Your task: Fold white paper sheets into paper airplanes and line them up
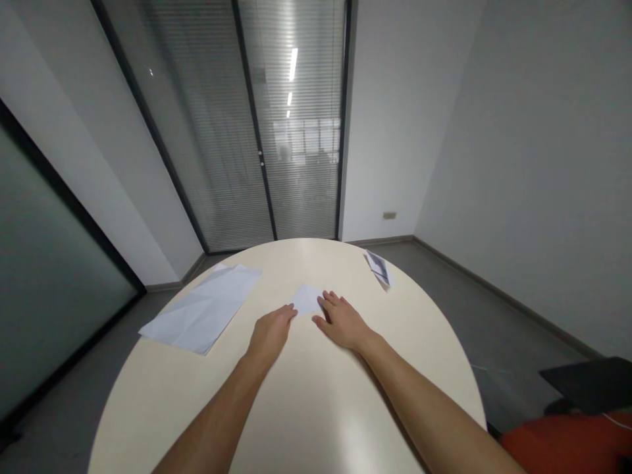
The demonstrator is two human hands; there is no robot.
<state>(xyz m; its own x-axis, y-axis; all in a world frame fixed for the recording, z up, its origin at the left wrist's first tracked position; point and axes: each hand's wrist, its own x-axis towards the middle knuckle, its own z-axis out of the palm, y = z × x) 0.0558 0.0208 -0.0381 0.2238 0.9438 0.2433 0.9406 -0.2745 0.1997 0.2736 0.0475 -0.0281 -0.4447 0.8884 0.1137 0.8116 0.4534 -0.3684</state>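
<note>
On the table [296, 415], the folded paper [305, 299], probably light and easily creased, is best edge-held; the right hand [344, 322] is loosely spread, whether anything is pinched by the left hand [271, 332] cannot be told.

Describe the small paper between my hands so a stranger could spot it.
Find the round table, then the left hand and right hand on it. The small paper lies between them, plain white unlike the dark-patterned piece and far smaller than the large sheets.
</note>
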